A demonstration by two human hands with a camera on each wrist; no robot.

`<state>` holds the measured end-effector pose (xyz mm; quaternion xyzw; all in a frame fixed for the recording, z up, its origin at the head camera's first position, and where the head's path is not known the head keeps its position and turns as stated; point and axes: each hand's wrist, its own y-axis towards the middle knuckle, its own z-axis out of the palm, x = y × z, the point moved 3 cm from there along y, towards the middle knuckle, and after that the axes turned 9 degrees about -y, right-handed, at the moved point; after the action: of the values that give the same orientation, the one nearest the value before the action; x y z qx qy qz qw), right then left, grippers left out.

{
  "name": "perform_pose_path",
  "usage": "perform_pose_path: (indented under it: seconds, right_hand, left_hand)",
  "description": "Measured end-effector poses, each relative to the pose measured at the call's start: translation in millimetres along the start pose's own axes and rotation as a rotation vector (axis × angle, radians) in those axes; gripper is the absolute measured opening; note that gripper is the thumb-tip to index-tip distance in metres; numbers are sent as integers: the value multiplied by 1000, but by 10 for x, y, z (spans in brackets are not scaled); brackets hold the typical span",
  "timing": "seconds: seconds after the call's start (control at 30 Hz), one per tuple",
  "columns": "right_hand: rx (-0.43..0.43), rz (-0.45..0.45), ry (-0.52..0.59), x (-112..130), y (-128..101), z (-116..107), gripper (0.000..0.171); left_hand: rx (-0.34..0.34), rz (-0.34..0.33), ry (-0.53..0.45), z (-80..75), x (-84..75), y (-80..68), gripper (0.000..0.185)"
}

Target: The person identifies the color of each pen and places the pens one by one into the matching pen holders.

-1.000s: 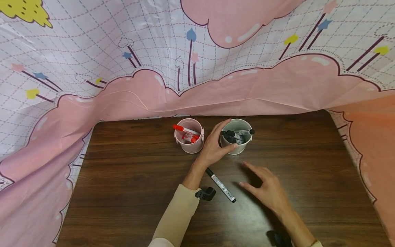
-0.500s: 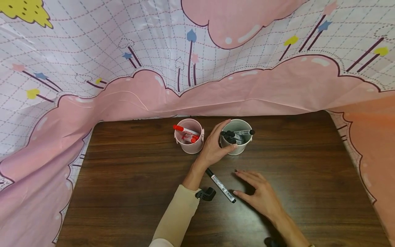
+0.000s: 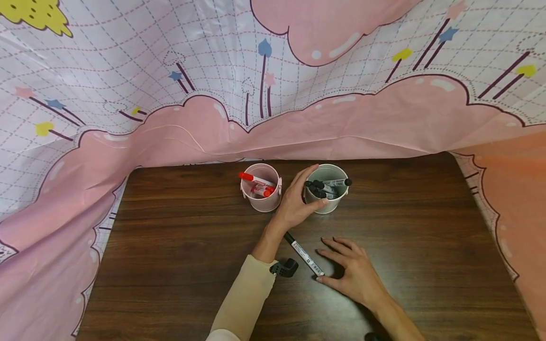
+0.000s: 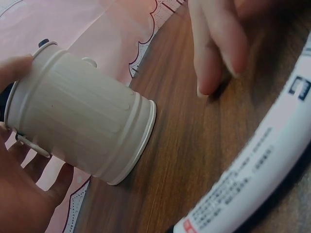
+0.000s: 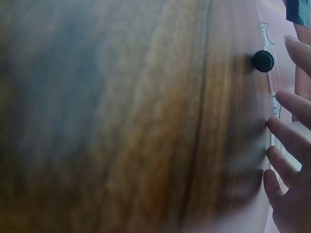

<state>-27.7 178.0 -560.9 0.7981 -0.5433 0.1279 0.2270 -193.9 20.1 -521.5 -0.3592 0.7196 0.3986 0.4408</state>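
Observation:
My left hand point(image 3: 294, 203) holds the side of a small white bucket point(image 3: 328, 206), thumb at its front rim and fingers round the left side. Several black-capped markers point(image 3: 336, 183) lie inside; in the left wrist view the bucket point(image 4: 82, 111) stands upright. One black marker point(image 3: 304, 255) lies diagonally on the table between my arms. Beside its near end is my right hand point(image 3: 356, 272), fingers spread, thumb tip at or against the marker; contact cannot be told. The right wrist view has the marker's black end point(image 5: 263, 61) near the thumb.
A pink bucket point(image 3: 264, 204) with several red-capped markers point(image 3: 258, 180) stands left of the white one, close to my left hand. A patterned pink and white cloth point(image 3: 324, 142) hangs behind the dark wooden table point(image 3: 183, 246).
My right hand has moved left and towards me, down to the near end of the loose marker. My left hand and both buckets have stayed put.

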Motion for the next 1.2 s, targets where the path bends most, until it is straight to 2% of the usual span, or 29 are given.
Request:
perform_pose_path:
  seconds: [0.2,0.3,0.47,0.77,0.97,1.2]
  right_hand:
    - [6,-43,-60,41,0,37,63]
    - [3,-59,-79,47,6,51,56]
    - [-34,-65,-72,13,20,42,38]
    - [-69,-50,-58,-8,29,34,32]
    - [-109,15,61,-55,13,7,33]
    - [-200,172,183,-155,13,-82,35]
  left_hand:
    - [2,4,-6,0,-5,2,84]
    - [0,7,-3,-2,-6,5,84]
    - [2,3,1,-3,-9,5,83]
    - [6,-25,5,-3,11,-8,83]
    - [13,-29,-11,1,9,-30,83]
    - [5,2,-15,-1,-14,4,84]
